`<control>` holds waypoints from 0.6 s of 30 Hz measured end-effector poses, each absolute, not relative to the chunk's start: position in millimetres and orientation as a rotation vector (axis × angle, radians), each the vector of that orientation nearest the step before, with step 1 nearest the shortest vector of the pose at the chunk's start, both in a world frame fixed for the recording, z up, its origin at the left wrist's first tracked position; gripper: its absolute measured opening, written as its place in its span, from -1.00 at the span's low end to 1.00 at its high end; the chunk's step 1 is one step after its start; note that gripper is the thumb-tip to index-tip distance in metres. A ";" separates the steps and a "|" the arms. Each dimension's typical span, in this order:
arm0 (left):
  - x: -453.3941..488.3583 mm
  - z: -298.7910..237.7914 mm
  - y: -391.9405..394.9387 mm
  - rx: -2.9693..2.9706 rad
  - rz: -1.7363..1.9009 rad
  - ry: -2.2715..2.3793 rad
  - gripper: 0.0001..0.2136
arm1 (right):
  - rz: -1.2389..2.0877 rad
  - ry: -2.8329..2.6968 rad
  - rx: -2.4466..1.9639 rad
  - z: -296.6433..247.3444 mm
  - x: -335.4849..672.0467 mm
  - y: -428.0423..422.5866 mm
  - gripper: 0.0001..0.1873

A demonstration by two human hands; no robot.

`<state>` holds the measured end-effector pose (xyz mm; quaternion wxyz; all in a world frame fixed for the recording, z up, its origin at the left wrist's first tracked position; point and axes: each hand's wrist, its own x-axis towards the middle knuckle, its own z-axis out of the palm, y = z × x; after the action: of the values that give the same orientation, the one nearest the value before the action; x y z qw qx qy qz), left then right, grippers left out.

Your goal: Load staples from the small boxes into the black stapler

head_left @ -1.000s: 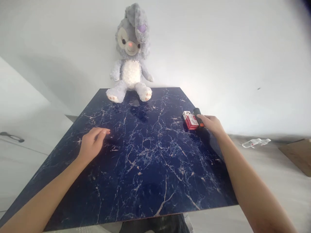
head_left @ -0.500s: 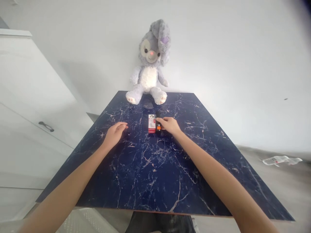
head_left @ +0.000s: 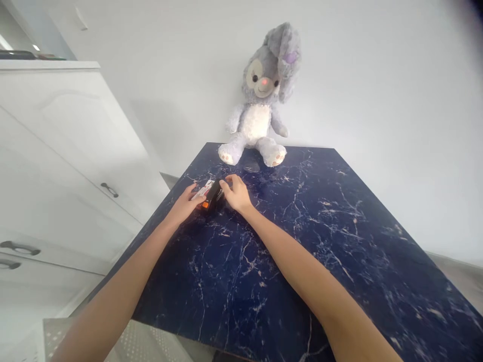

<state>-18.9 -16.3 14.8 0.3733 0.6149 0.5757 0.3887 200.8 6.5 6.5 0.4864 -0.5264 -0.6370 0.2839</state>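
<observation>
A small white-and-red box (head_left: pixel 204 189) and a black box (head_left: pixel 214 192) with an orange patch lie side by side, tilted, on the dark blue marbled table. My left hand (head_left: pixel 184 205) is at the left of the pair, its thumb over the near end of the white-and-red box and its fingers along the outer side. On the other side, my right hand (head_left: pixel 237 194) has its thumb at the top edge of the black box, fingers bent around its far right side. The undersides of both boxes are hidden.
A large grey plush rabbit (head_left: pixel 256 120) sits against the wall at the table's (head_left: pixel 287 261) far edge. A dark round thing (head_left: pixel 251 165) lies between its feet. White cabinets (head_left: pixel 68 161) with dark handles stand to the left.
Both boxes have shifted left and turned at a slant. My left hand has reached them, and my right hand has moved left with the black box. The camera view has swung too.
</observation>
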 end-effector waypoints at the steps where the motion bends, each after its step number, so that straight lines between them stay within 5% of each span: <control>1: -24.2 16.0 -14.5 1.573 0.927 1.455 -0.22 | 0.705 -1.600 -1.255 6.8 207.0 13.1 -0.63; 10: -37.1 27.7 -16.5 1.819 0.744 1.374 -0.24 | 1.089 -1.612 -1.097 -3.4 224.4 60.7 -0.53; 14: -33.3 33.0 -20.4 1.810 0.762 1.359 -0.35 | 0.950 -1.689 -1.177 0.3 230.5 64.0 -0.77; 18: -34.2 34.8 -21.5 1.745 0.783 1.475 -0.44 | 0.669 -1.766 -1.291 -0.1 251.2 64.8 -0.70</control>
<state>-34.2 -21.5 34.8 0.3551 0.6752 0.5710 0.3032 251.2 64.8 -0.1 0.4141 -0.5136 -0.7028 0.2662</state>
